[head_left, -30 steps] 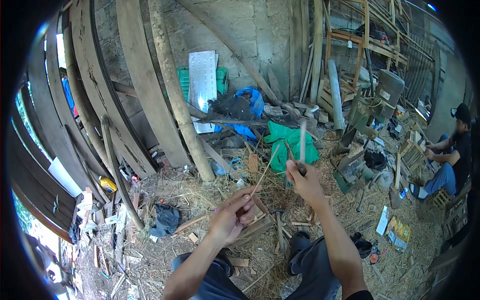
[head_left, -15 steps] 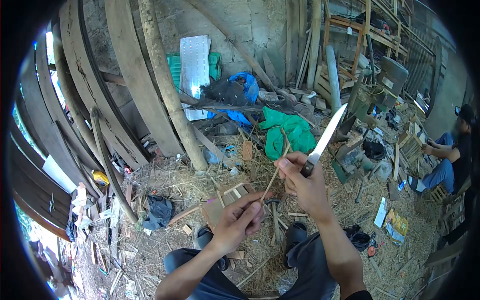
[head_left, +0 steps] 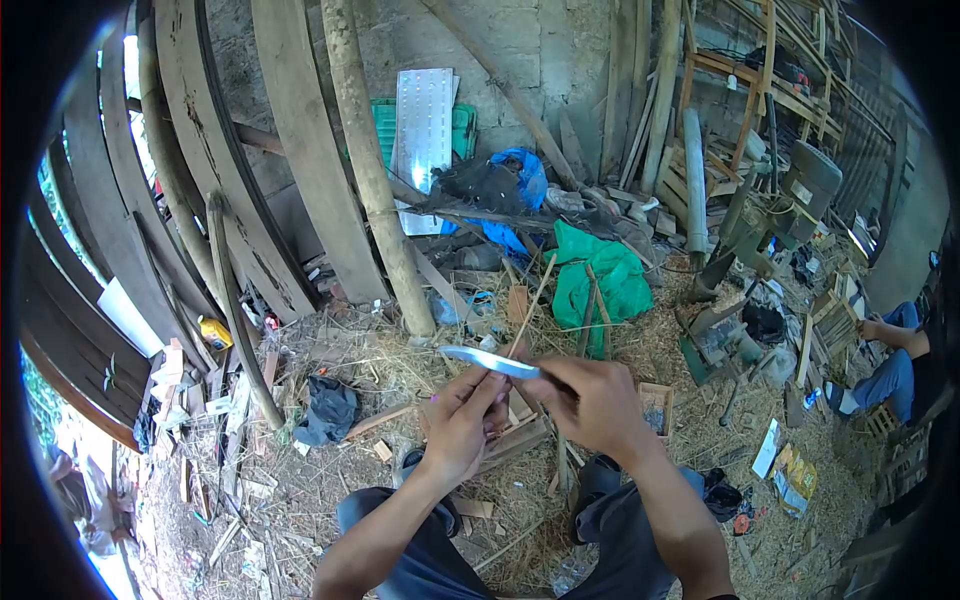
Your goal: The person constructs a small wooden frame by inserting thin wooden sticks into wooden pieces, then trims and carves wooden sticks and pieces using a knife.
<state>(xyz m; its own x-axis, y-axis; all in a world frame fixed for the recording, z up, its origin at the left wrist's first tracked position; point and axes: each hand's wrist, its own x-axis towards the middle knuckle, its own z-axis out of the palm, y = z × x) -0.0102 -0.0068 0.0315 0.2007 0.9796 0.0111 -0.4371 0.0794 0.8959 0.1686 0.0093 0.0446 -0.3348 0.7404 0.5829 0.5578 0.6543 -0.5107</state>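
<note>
My left hand (head_left: 462, 428) is closed on the lower end of a thin wooden stick (head_left: 537, 300), which slants up and away to the right. The knife (head_left: 490, 361) is in my right hand (head_left: 597, 405), its fingers wrapped round the handle. Its bright blade lies nearly level, pointing left across the stick close to my left thumb. My fingers hide the handle and the stick's near end. Just below my hands a small wooden box (head_left: 520, 445) rests on the ground, partly covered by them.
Straw and wood scraps litter the ground. A green plastic sheet (head_left: 600, 275) lies ahead, right of a leaning wooden pole (head_left: 377, 190). At left is a black plastic bag (head_left: 328, 410); near my right knee, a yellow packet (head_left: 796, 480). Another person (head_left: 885, 365) sits far right.
The knife has swung down from pointing up and right to lying across the stick, blade leftward. My right hand has come down beside my left, and the view has shifted slightly left.
</note>
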